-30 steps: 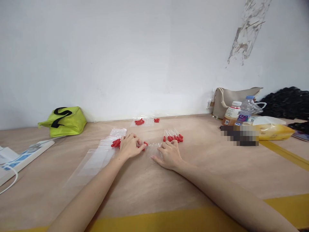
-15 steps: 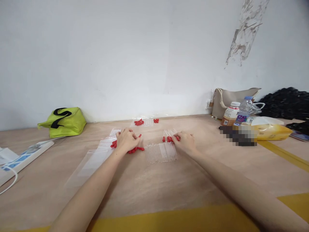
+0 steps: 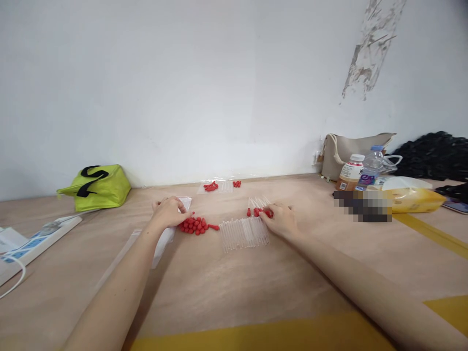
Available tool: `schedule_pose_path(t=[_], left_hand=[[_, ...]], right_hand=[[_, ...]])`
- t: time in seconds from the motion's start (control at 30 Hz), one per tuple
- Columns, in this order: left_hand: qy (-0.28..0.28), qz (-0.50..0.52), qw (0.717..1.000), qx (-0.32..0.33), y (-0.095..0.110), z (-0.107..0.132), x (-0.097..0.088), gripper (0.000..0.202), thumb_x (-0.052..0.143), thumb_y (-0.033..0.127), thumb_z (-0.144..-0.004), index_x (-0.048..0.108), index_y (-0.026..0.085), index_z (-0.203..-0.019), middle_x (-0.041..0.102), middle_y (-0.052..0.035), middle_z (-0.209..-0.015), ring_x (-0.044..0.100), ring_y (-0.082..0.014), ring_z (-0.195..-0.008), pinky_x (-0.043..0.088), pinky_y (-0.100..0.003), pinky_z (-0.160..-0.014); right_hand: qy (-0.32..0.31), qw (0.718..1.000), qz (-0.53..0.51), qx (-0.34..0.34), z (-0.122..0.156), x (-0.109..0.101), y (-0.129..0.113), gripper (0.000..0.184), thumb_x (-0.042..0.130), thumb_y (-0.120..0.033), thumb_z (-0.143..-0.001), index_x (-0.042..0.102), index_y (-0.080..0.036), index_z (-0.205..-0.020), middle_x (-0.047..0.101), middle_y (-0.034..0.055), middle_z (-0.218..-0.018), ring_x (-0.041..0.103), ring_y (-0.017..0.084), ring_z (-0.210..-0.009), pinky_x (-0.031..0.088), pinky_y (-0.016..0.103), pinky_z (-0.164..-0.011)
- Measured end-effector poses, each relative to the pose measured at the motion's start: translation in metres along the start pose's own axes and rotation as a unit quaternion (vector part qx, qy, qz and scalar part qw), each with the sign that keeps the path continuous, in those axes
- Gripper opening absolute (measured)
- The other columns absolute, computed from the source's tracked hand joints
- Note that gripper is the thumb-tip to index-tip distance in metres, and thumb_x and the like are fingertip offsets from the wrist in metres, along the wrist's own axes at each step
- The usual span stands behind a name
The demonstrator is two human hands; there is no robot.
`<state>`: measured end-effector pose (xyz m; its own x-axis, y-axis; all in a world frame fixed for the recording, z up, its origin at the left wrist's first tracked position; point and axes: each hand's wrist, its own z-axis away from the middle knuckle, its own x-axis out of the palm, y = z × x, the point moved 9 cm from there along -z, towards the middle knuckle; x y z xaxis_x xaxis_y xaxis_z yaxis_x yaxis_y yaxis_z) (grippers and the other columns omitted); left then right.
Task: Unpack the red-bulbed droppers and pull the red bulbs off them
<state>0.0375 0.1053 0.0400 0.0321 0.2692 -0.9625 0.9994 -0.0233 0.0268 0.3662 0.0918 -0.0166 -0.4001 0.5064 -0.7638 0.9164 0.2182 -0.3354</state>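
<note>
My left hand [image 3: 168, 212] rests on the stack of clear plastic bags [image 3: 161, 243] at its far end, fingers curled over the top bag's edge. Just right of it lies a pile of red rubber bulbs [image 3: 195, 225]. A row of clear glass tubes [image 3: 244, 232] lies side by side in the middle of the table. My right hand [image 3: 281, 218] sits at the far right corner of that row, fingers pinched on the assembled droppers with red bulbs [image 3: 259, 209].
A lime green bag [image 3: 95, 186] stands at the back left, a power strip [image 3: 34, 241] at the left edge. More red bulbs on a clear bag [image 3: 215, 185] lie by the wall. Bottles [image 3: 351, 171], a beige bag [image 3: 351, 148] and a yellow packet [image 3: 413, 199] crowd the right.
My left hand moved left off the red bulbs onto the plastic bags, leaving the bulbs exposed. My right hand moved from the glass tubes up to the assembled droppers.
</note>
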Motion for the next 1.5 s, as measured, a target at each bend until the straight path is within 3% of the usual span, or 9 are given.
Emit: schedule_pose_path(t=[0.27,0.5,0.63,0.73,0.9,1.03,1.2,1.37,1.5], left_hand=[[0.006,0.008,1.000,0.011,0.012,-0.003,0.015,0.021,0.054,0.041,-0.059,0.064,0.024,-0.052,0.064,-0.0058,-0.092,0.052,-0.0283,-0.093,0.031,-0.043,-0.085],[-0.006,0.021,1.000,0.007,0.013,-0.001,0.011,0.022,0.052,0.041,-0.060,0.062,0.023,-0.052,0.066,-0.0039,-0.082,0.055,-0.0270,-0.087,0.032,-0.041,-0.083],[0.039,0.036,0.998,-0.017,0.009,0.002,-0.004,0.032,0.047,0.046,-0.067,0.060,0.021,-0.051,0.065,-0.0054,-0.088,0.053,-0.0269,-0.091,0.031,-0.041,-0.082],[0.078,0.046,0.996,-0.026,0.009,0.003,-0.015,0.037,0.045,0.048,-0.070,0.060,0.021,-0.051,0.064,-0.0061,-0.092,0.051,-0.0269,-0.092,0.029,-0.043,-0.084],[0.161,0.053,0.986,-0.009,0.030,0.012,-0.028,0.033,0.045,0.041,-0.075,0.057,0.019,-0.054,0.063,-0.0047,-0.083,0.052,-0.0245,-0.089,0.028,-0.043,-0.085],[0.248,0.079,0.963,0.075,0.074,0.039,-0.025,0.020,0.044,0.031,-0.079,0.061,0.019,-0.079,0.061,-0.0064,-0.092,0.051,-0.0224,-0.092,0.033,-0.038,-0.085],[0.253,0.055,0.926,0.276,0.141,0.084,0.007,0.031,0.044,0.024,-0.084,0.053,0.023,-0.114,0.054,-0.0089,-0.116,0.047,-0.0246,-0.106,0.034,-0.039,-0.088],[0.273,0.077,0.886,0.366,0.165,0.105,0.019,0.029,0.042,0.021,-0.086,0.051,0.020,-0.113,0.058,-0.0108,-0.103,0.056,-0.0198,-0.088,0.045,-0.030,-0.070],[0.263,0.187,0.868,0.377,0.161,0.104,0.014,0.023,0.037,0.015,-0.087,0.055,0.018,-0.100,0.059,-0.0085,-0.095,0.057,-0.0162,-0.087,0.048,-0.028,-0.073]], right_hand=[[-0.003,0.999,0.003,0.039,-0.012,0.006,-0.004,0.026,0.045,-0.040,-0.078,0.065,-0.023,-0.081,0.063,0.0029,-0.084,0.054,0.016,-0.079,0.024,0.031,-0.072],[-0.053,0.997,0.022,0.049,-0.009,0.015,-0.004,0.029,0.045,-0.044,-0.078,0.065,-0.023,-0.082,0.063,0.0042,-0.081,0.055,0.018,-0.080,0.026,0.032,-0.072],[-0.049,0.997,0.035,0.050,-0.009,0.017,-0.004,0.030,0.045,-0.043,-0.078,0.066,-0.023,-0.078,0.063,0.0047,-0.080,0.054,0.018,-0.076,0.026,0.033,-0.072],[-0.029,0.998,0.052,0.013,-0.009,0.017,-0.011,0.027,0.045,-0.038,-0.080,0.067,-0.023,-0.074,0.063,0.0044,-0.079,0.053,0.018,-0.077,0.025,0.033,-0.073],[0.012,0.999,0.051,-0.012,-0.009,0.012,-0.020,0.031,0.041,-0.031,-0.083,0.065,-0.019,-0.067,0.064,0.0057,-0.077,0.051,0.017,-0.078,0.023,0.033,-0.072],[0.029,0.999,-0.039,-0.016,-0.006,-0.001,-0.025,0.028,0.042,-0.032,-0.084,0.065,-0.022,-0.072,0.063,0.0024,-0.077,0.050,0.016,-0.078,0.024,0.031,-0.073],[-0.029,0.979,-0.170,-0.112,0.020,-0.013,-0.050,0.024,0.047,-0.035,-0.083,0.064,-0.021,-0.073,0.060,-0.0006,-0.070,0.050,0.013,-0.072,0.027,0.028,-0.075],[0.009,0.968,-0.191,-0.160,0.051,-0.026,-0.077,0.028,0.047,-0.036,-0.084,0.060,-0.019,-0.067,0.056,-0.0008,-0.063,0.048,0.012,-0.067,0.027,0.028,-0.076],[0.046,0.966,-0.161,-0.197,0.054,-0.032,-0.082,0.026,0.045,-0.038,-0.084,0.062,-0.019,-0.079,0.058,0.0022,-0.074,0.049,0.014,-0.075,0.029,0.029,-0.077]])
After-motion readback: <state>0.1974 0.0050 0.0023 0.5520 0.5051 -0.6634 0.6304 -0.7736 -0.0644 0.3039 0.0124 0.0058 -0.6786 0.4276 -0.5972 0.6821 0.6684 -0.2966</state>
